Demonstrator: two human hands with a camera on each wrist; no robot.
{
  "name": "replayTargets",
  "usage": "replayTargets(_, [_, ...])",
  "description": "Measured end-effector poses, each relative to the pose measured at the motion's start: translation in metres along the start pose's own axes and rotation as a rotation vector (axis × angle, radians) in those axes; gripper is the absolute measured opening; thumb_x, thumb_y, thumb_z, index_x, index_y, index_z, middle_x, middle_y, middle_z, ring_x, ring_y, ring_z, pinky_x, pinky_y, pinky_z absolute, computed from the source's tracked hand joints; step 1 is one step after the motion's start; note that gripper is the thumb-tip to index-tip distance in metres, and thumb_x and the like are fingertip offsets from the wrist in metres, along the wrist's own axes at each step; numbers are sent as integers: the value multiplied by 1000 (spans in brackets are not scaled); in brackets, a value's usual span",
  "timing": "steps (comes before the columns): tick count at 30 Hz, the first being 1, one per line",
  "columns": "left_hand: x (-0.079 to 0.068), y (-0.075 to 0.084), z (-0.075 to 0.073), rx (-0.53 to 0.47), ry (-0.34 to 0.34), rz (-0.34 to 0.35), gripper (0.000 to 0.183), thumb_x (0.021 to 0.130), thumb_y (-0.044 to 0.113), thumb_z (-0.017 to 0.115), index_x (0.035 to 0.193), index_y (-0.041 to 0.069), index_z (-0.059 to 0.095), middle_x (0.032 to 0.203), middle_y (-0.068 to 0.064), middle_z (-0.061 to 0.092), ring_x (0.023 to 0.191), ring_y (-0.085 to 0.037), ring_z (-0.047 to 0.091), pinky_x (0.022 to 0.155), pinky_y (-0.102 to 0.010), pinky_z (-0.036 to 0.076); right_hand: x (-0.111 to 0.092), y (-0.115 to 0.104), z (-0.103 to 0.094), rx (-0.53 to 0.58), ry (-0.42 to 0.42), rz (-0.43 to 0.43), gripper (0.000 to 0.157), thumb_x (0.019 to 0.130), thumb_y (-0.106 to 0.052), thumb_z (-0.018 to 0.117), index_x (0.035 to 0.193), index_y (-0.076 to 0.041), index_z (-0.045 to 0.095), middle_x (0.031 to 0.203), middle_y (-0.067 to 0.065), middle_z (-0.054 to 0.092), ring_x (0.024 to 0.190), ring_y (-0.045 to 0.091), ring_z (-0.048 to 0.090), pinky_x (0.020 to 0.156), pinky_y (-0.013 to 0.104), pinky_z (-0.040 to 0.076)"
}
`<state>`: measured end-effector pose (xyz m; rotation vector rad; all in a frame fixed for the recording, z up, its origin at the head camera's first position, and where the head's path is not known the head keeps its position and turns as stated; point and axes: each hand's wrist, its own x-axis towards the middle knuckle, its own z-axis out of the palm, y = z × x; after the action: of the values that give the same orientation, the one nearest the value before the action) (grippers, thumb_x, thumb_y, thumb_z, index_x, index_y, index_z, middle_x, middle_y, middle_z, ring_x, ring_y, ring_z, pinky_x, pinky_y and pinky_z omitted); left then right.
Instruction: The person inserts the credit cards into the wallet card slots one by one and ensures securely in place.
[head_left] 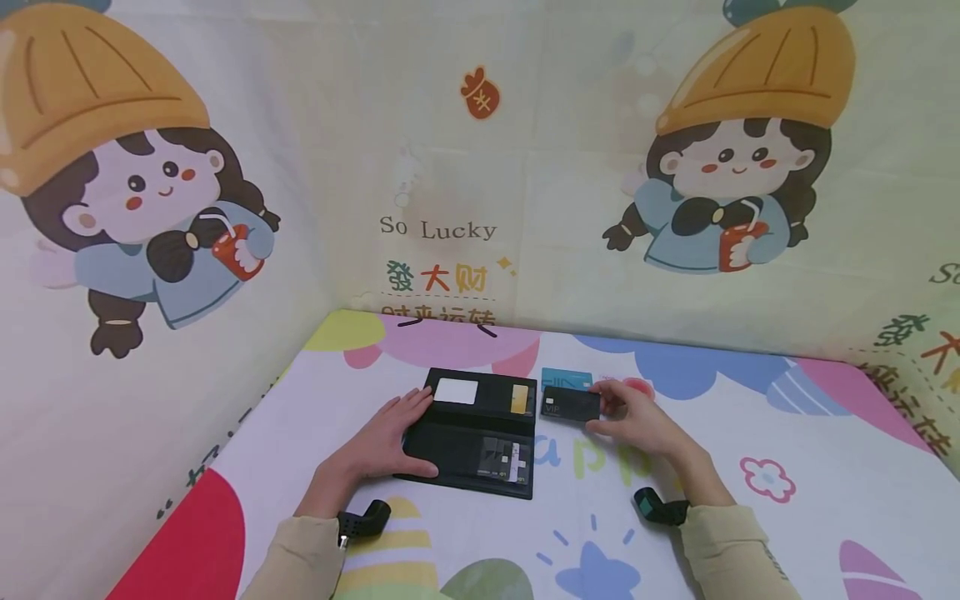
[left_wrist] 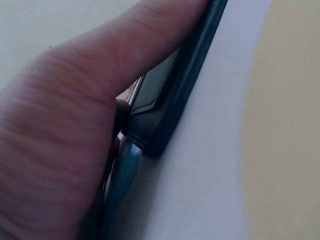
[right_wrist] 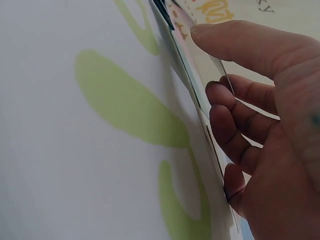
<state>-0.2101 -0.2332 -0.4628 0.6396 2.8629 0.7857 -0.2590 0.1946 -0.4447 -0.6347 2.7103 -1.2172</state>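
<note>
A black card wallet (head_left: 465, 427) lies unfolded on the table. A white card (head_left: 456, 391) and a gold card (head_left: 519, 398) sit in its upper half, and a clear pocket with dark cards (head_left: 502, 460) is in the lower half. My left hand (head_left: 386, 435) rests on the wallet's left side, fingers extended and thumb on the lower flap; the left wrist view shows the thumb along the wallet edge (left_wrist: 182, 95). My right hand (head_left: 637, 419) pinches a black VIP card (head_left: 570, 404) by its right end, beside the wallet. Behind it, a blue card (head_left: 566, 379) is partly covered.
A colourful printed cloth covers the table (head_left: 465, 533). Printed fabric walls (head_left: 555, 208) rise at the back and on the left. A black wrist camera (head_left: 365, 521) sits on the left wrist and another camera (head_left: 658, 506) on the right.
</note>
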Motion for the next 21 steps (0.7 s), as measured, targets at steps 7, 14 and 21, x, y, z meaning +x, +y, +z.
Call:
replayTargets(7, [1, -2, -1, 8, -4, 2, 118, 70, 69, 79, 159, 7, 31, 166, -6, 24, 153, -27, 14, 123, -50, 9, 3, -5, 3, -14, 22, 6, 55, 84, -20, 85, 128, 0, 59, 99, 5, 59, 94, 25, 57, 85, 43, 50])
replayTargets(14, [2, -2, -3, 5, -10, -3, 118, 70, 69, 79, 159, 7, 31, 166, -6, 24, 153, -27, 14, 123, -50, 9, 8, -10, 8, -31, 55, -39, 51, 84, -15, 84, 127, 0, 60, 93, 3, 59, 91, 23, 57, 82, 39, 50])
replayTargets(21, [2, -2, -3, 7, -11, -9, 119, 69, 68, 80, 159, 7, 31, 166, -6, 24, 153, -27, 14, 123, -50, 10, 14, -13, 11, -22, 66, -41, 53, 84, -16, 84, 127, 1, 59, 93, 3, 59, 89, 22, 57, 81, 36, 50])
